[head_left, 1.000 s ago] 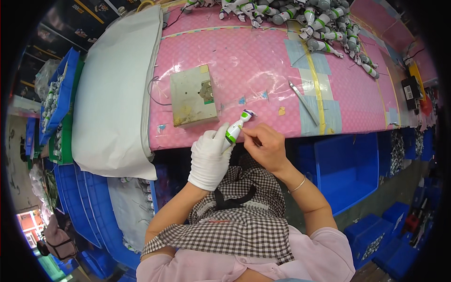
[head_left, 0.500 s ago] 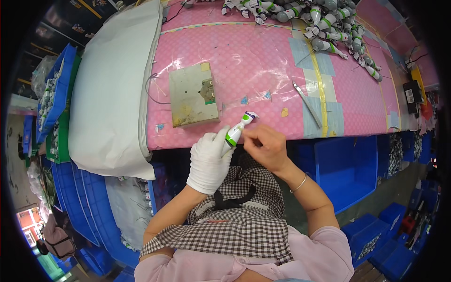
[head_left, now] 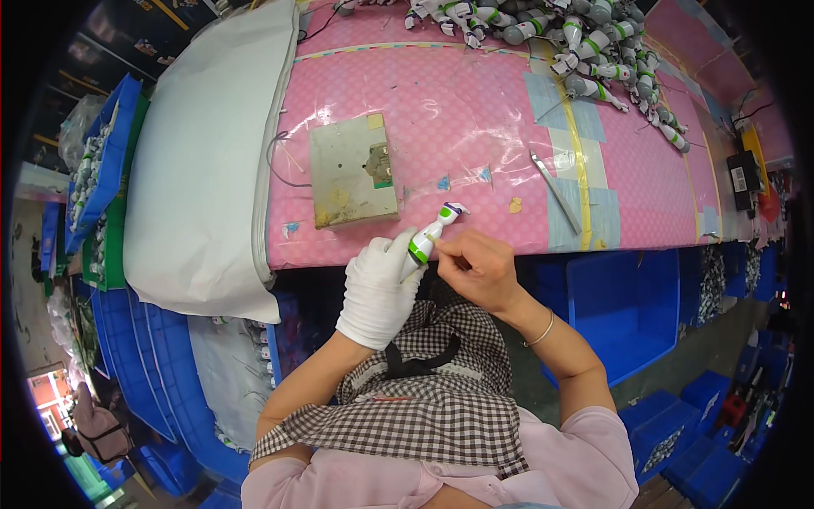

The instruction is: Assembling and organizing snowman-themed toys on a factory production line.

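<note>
The gloved left hand [head_left: 377, 293] has its fingers wrapped around a small white-and-green toy part [head_left: 428, 235], held just over the near edge of the worktop [head_left: 475, 110]. The bare right hand [head_left: 476, 267] meets it from 3 o'clock, fingers pinched on the part's lower end. Both hands are clenched on the one piece; what the fingertips are working at is too small to tell.

To do this well, the left hand probably should keep the part steady with its purple tip pointing to 1 o'clock, while the right does the fine work with fingertips only, close to the body where the forearms can brace.

The worktop is covered in pink dotted sheet with pale tape patches and a yellow strip. At 11 o'clock from the hands lies a worn square block [head_left: 352, 181] with a small fitting on it; at 2 o'clock a thin metal tool [head_left: 555, 192]. A heap of like toy parts [head_left: 585, 42] lies at the far edge, toward 1 o'clock. A grey-white cloth [head_left: 203, 170] drapes the left end. Blue bins [head_left: 627, 305] stand below and around, and the person wears a checked apron [head_left: 424, 399].
</note>
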Demonstrator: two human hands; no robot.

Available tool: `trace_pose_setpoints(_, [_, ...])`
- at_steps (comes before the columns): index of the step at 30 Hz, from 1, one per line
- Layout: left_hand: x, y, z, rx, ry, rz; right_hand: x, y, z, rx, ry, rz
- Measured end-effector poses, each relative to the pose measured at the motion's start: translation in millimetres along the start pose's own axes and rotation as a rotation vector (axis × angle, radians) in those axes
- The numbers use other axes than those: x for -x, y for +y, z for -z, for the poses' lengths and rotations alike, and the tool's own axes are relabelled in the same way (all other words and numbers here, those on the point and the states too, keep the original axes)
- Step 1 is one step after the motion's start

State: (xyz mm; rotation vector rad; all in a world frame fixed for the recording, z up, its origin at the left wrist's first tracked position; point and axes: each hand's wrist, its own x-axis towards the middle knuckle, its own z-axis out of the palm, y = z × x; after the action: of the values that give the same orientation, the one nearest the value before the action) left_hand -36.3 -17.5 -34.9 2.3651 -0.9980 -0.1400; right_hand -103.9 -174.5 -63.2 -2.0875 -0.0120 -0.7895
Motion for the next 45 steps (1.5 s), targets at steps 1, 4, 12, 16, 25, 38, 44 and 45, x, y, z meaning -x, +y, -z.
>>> trace_pose_setpoints(1, [0.7,0.9,0.1,0.009,-0.017,0.015,0.8,-2.5,0.7,-0.038,-0.025,0.005])
trace_pose_setpoints(4, [0.5,-0.7,1.8,0.031,-0.012,0.031,-10.1,1.7,5.3,0.007,0.024,-0.039])
trace_pose_setpoints(12, [-5.0,-0.1,68.3,1.162,-0.411,0.491,-82.4,84.3,36.8,0.548,0.117,0.246])
trace_pose_setpoints(16, [-10.9,-20.3,80.5,1.227,-0.381,0.546,-89.4,37.0,29.3,0.573,0.236,0.329])
trace_pose_setpoints(25, [-36.9,-31.1,118.0,0.984,-0.389,0.419,-40.1,-23.6,-3.4,-1.823,-0.473,-0.585])
trace_pose_setpoints(38, [-31.9,-29.9,76.0,2.023,-0.200,0.430,-48.2,-73.2,-4.8,-0.107,-0.515,0.251])
trace_pose_setpoints(44, [-23.3,-49.7,51.5,2.405,-0.282,0.527,-61.8,-37.1,7.8,-0.098,-0.294,0.087])
trace_pose_setpoints(45, [-21.8,-46.5,51.8,2.459,-0.354,0.566,-74.2,-35.4,13.4,-0.290,-0.334,-0.280])
